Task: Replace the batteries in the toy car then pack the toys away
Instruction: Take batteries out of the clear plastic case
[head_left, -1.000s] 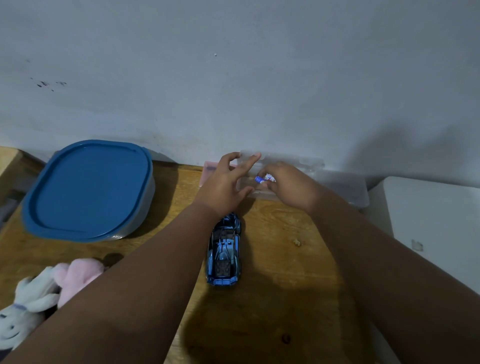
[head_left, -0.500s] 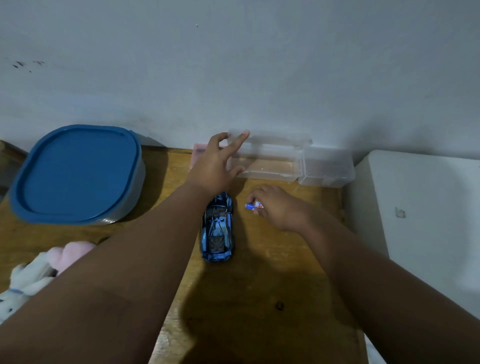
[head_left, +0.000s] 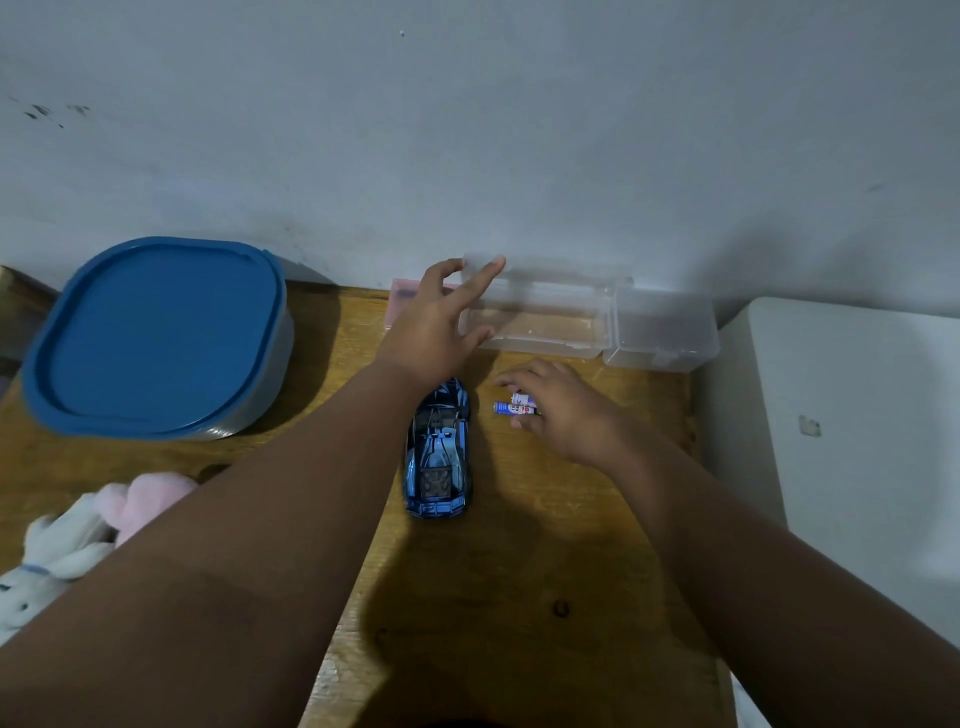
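The two batteries (head_left: 514, 405) that a second ago were at the clear box (head_left: 540, 317) now sit beside the toy car (head_left: 439, 452), the right hand (head_left: 563, 410) pinching them, the left hand (head_left: 441, 327) spread open on the box, so fitting likely comes next.

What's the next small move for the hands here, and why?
Probably let go of the batteries on the table and bring the right hand to the toy car. Two small batteries sit under its fingertips just right of the car, and the left hand rests on the open clear box, which looks empty.
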